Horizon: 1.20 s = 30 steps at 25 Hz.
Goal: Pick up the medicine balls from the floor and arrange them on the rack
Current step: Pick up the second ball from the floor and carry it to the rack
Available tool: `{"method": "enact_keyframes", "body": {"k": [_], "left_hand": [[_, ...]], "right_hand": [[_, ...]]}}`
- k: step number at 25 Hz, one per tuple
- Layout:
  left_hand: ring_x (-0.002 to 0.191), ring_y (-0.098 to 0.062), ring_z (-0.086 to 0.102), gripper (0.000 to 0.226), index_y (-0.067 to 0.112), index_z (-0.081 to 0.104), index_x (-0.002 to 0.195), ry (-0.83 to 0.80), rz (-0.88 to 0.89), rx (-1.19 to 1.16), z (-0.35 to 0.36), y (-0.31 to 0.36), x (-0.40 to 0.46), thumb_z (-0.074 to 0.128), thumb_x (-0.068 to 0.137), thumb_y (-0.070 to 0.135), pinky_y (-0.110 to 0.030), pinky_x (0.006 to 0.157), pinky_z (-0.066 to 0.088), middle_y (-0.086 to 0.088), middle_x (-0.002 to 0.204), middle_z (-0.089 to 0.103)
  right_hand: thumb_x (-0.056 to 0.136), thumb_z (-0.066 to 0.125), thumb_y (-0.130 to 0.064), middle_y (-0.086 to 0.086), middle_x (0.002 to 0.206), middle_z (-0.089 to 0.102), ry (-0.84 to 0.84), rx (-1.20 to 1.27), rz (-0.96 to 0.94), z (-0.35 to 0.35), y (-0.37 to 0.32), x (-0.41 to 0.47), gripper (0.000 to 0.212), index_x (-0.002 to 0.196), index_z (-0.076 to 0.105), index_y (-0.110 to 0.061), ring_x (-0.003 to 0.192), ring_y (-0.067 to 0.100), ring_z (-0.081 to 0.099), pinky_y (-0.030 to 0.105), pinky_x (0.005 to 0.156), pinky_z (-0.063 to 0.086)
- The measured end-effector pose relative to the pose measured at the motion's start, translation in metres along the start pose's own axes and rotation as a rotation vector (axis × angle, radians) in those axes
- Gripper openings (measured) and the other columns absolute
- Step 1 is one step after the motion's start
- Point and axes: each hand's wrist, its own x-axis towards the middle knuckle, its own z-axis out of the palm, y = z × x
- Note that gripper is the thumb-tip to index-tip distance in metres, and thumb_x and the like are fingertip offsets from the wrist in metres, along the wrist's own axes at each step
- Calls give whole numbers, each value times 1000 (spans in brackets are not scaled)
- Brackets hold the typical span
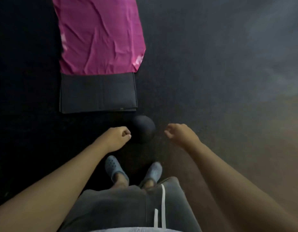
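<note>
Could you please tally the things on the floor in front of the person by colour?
Black: 1, medicine ball
Pink: 1, cloth
Dark grey: 1, folded mat
Total: 3

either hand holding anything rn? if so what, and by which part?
Nothing held. The left hand and right hand hang empty, one on each side of the black medicine ball, which lies on the floor; neither visibly touches it.

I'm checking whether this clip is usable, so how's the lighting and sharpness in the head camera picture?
Head view: dim and soft overall; the black medicine ball nearly merges with the dark floor; a pale haze washes the right side; the pink sheet is brightest.
</note>
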Motion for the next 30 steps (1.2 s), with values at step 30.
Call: {"method": "enact_keyframes", "body": {"k": [30], "left_hand": [[103,-39,76,73,22,82,115,198,-635,-1700,178,-140,399,76,66,75,-52,83,63,-14,103,84]], "right_hand": [[90,54,-71,10,97,86,-404,1116,514,221,97,422,58,116,79,-27,78,30,84,47,57,64]]}}
